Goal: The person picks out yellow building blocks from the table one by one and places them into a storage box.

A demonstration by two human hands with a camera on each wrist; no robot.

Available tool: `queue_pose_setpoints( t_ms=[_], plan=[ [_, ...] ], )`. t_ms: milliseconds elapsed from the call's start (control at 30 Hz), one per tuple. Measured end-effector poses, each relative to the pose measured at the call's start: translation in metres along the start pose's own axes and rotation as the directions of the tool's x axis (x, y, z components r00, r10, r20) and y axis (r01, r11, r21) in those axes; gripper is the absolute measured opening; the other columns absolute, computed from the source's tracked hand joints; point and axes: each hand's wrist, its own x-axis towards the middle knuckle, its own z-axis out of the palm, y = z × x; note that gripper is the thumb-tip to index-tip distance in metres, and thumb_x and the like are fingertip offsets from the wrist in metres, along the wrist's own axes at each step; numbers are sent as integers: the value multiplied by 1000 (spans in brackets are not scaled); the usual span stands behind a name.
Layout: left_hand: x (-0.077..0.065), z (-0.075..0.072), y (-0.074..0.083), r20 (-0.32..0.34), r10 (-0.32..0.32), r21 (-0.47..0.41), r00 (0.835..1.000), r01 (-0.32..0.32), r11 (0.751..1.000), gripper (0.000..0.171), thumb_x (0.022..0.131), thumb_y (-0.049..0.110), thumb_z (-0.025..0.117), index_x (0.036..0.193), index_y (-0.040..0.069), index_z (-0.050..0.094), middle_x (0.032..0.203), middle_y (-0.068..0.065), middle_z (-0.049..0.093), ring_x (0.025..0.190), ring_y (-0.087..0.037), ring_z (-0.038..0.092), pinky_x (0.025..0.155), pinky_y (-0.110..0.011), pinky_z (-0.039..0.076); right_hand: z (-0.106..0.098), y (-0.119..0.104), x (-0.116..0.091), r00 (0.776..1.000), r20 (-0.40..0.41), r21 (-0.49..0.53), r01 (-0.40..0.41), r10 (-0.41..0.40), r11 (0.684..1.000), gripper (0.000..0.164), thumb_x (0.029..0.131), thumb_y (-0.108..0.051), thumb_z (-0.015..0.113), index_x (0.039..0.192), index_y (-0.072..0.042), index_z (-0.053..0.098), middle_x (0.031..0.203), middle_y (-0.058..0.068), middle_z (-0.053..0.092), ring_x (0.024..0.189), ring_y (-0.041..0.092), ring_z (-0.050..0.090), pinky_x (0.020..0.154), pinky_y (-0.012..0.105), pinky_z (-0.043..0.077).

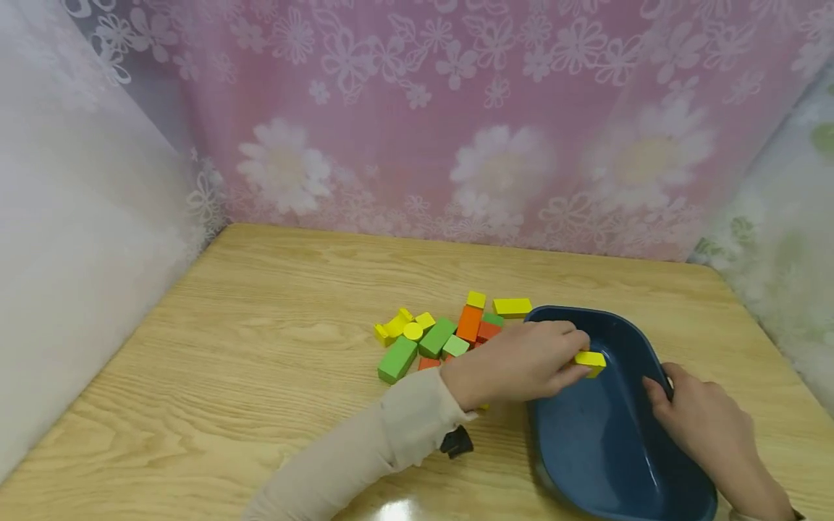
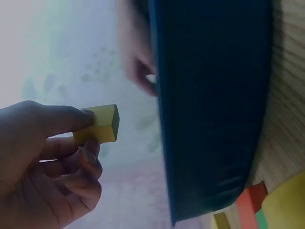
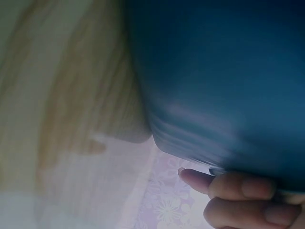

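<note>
A yellow block [image 1: 590, 363] is pinched between the thumb and fingers of my left hand [image 1: 531, 359], over the far left side of a dark blue plastic basin [image 1: 602, 441]. In the left wrist view the same yellow block [image 2: 102, 124] shows its end face, apart from the basin wall [image 2: 209, 105]. My right hand [image 1: 710, 423] grips the basin's right rim, thumb on the inner side. In the right wrist view the curled fingers [image 3: 238, 191] lie against the basin's outside [image 3: 209, 86]. No other block shows inside the basin.
Left of the basin lie several blocks, among them a green block [image 1: 397, 360], an orange block [image 1: 469, 323] and a yellow arch piece [image 1: 394, 327]. A yellow block [image 1: 512, 308] rests by the basin's far corner. Below my left wrist is a small black object [image 1: 457, 441].
</note>
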Motion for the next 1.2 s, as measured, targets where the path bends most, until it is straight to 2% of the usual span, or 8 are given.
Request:
queue_pose_setpoints(
  t_ms=[100, 200, 333, 433, 533, 667, 933, 1200],
  plan=[
    [24, 9, 5, 98, 3, 60, 995, -9, 998, 21, 94, 32, 50, 103, 16, 59, 84, 7, 51, 71, -2, 46, 61, -10, 43, 1, 0, 0, 1000, 4, 3, -10, 10, 1000, 44, 91, -24, 49, 113, 13, 48, 77, 35, 58, 57, 39, 56, 39, 45, 40],
    [41, 18, 5, 166, -11, 86, 986, -3, 996, 23, 94, 30, 50, 110, 15, 58, 92, 6, 55, 78, -3, 49, 70, -11, 45, 2, 0, 0, 1000, -11, -1, -7, 7, 1000, 43, 91, -23, 49, 113, 14, 48, 76, 37, 58, 56, 39, 55, 39, 46, 41],
    [56, 32, 6, 240, -58, 105, 969, 34, 994, 28, 95, 29, 48, 120, 17, 56, 106, 6, 56, 88, -2, 51, 78, -12, 46, 2, -1, 0, 1000, -30, -5, 4, -4, 1000, 44, 92, -24, 49, 113, 15, 48, 77, 38, 57, 58, 43, 55, 39, 47, 41],
    [63, 43, 7, 286, -79, 101, 955, 52, 994, 29, 96, 29, 47, 121, 18, 55, 109, 7, 55, 89, -2, 51, 78, -12, 46, 2, -2, 0, 1000, -25, 0, 2, -2, 1000, 44, 92, -24, 49, 113, 14, 48, 76, 37, 58, 58, 42, 55, 39, 47, 41],
    [67, 51, 8, 298, -83, 80, 951, 62, 995, 30, 95, 29, 47, 122, 18, 55, 112, 7, 55, 89, -1, 51, 79, -12, 46, 1, -3, 0, 1000, -19, 0, 1, -1, 1000, 44, 92, -24, 49, 114, 15, 47, 76, 37, 57, 58, 42, 55, 40, 47, 41],
    [72, 55, 6, 284, -80, 59, 956, 66, 996, 28, 95, 27, 48, 120, 17, 56, 110, 5, 56, 85, -2, 52, 76, -13, 47, -1, -5, 0, 1000, -11, -8, -2, 2, 1000, 45, 92, -23, 49, 114, 17, 47, 78, 39, 57, 59, 43, 55, 42, 50, 42],
    [75, 62, -2, 292, -92, 59, 952, 79, 995, 14, 95, 23, 48, 97, 17, 62, 75, 4, 50, 62, -3, 51, 55, -12, 42, 0, -5, -1, 1000, -16, -11, -3, 3, 1000, 45, 92, -22, 49, 114, 17, 47, 78, 39, 57, 58, 42, 55, 41, 49, 42],
    [77, 71, -6, 326, -125, 71, 937, 108, 992, 10, 91, 17, 54, 86, 18, 61, 70, 4, 46, 62, -5, 51, 55, -13, 41, 1, -4, -1, 1000, -31, -7, 2, -2, 1000, 43, 92, -23, 49, 112, 15, 48, 77, 38, 57, 58, 42, 55, 40, 49, 41]
  ],
)
